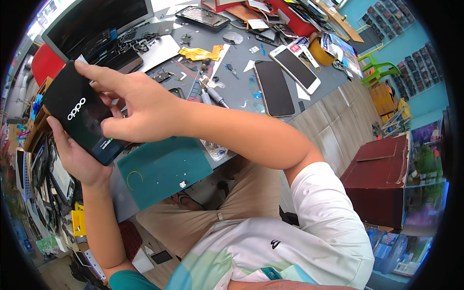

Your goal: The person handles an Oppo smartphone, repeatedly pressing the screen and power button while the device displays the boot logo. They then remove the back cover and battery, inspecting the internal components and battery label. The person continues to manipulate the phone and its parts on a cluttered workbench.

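Note:
Raised above the left part of the bench is a black smartphone (pixel 79 116), its lit screen showing a start-up logo. My left hand (pixel 79 157) grips it from below at the lower edge, thumb along the side. Across its right side reaches my right hand (pixel 140 104), with one finger at the phone's top edge and the thumb near the lower screen; the other fingers are partly hidden behind the phone. Below the hands lies a green work mat (pixel 164 169), with a thin yellow wire ring (pixel 135 180) and a small white scrap on it.
An open laptop (pixel 96 29) stands at the back left. Two phones, one dark-screened (pixel 274 89) and one white-framed (pixel 296 68), lie at the right. Screwdrivers (pixel 212 94), yellow flex cables (pixel 200 53) and small parts litter the grey bench (pixel 232 92). A dark red box (pixel 377 169) sits right.

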A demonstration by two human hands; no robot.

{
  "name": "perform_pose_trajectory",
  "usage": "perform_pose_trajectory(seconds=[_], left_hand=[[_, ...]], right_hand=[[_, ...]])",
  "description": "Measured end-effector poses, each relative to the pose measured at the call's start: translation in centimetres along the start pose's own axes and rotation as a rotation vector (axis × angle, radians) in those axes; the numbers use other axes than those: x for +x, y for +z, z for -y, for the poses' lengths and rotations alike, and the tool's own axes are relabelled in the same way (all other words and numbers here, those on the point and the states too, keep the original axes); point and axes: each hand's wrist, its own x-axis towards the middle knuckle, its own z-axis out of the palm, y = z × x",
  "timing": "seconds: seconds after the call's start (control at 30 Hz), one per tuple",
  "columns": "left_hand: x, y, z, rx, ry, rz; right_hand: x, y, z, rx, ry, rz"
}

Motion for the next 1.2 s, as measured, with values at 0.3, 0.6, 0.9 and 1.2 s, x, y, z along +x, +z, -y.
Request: perform_pose_trajectory(seconds=[0.3, 0.6, 0.9, 1.2], left_hand=[[-0.1, 0.2, -0.3, -0.096, -0.004, 0.22], [-0.1, -0.2, -0.4, -0.109, 0.0, 0.212], [0.0, 0.6, 0.0, -0.009, -0.006, 0.002], [0.2, 0.7, -0.1, -0.194, -0.011, 0.223]], right_hand=[[0.2, 0.2, -0.1, -0.035, -0.062, -0.02], [0.1, 0.1, 0.0, -0.033, -0.038, -0.018], [0.1, 0.1, 0.4, -0.02, 0.019, 0.0], [0.2, -0.2, 0.6, -0.035, 0.03, 0.016]])
